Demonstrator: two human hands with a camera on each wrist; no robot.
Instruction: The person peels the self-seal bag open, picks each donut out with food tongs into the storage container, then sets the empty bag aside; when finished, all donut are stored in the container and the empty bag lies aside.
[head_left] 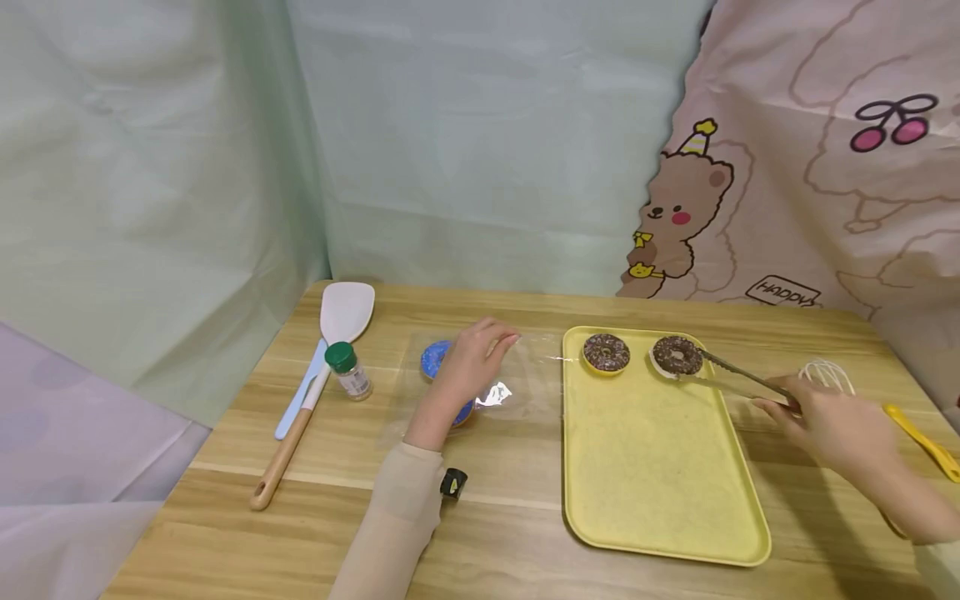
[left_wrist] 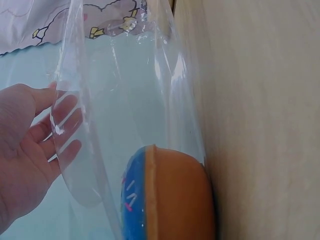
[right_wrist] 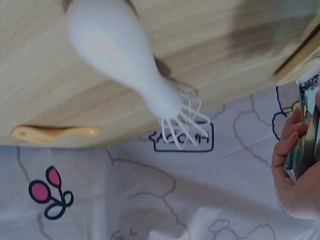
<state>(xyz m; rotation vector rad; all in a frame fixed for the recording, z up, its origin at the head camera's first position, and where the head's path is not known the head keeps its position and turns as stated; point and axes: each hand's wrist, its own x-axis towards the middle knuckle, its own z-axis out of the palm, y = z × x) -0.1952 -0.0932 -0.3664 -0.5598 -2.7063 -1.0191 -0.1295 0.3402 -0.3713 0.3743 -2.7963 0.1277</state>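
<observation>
Tongs (head_left: 738,381), thin bright metal, sit clamped in our right hand (head_left: 828,421); their tips close on a chocolate sprinkled doughnut (head_left: 677,356) at the yellow tray's (head_left: 660,492) 1 o'clock corner. A second doughnut (head_left: 606,352) lies just beside it at 9 o'clock. Our left hand (head_left: 467,371) pinches a clear, crinkled plastic bag (head_left: 525,367) holding a blue-iced doughnut (left_wrist: 165,200), left of the tray. Most of the tray's matte bed is bare. White whisk (head_left: 828,375) lies at 3 o'clock; jar (head_left: 348,371) and spatula (head_left: 311,400) at 9.
</observation>
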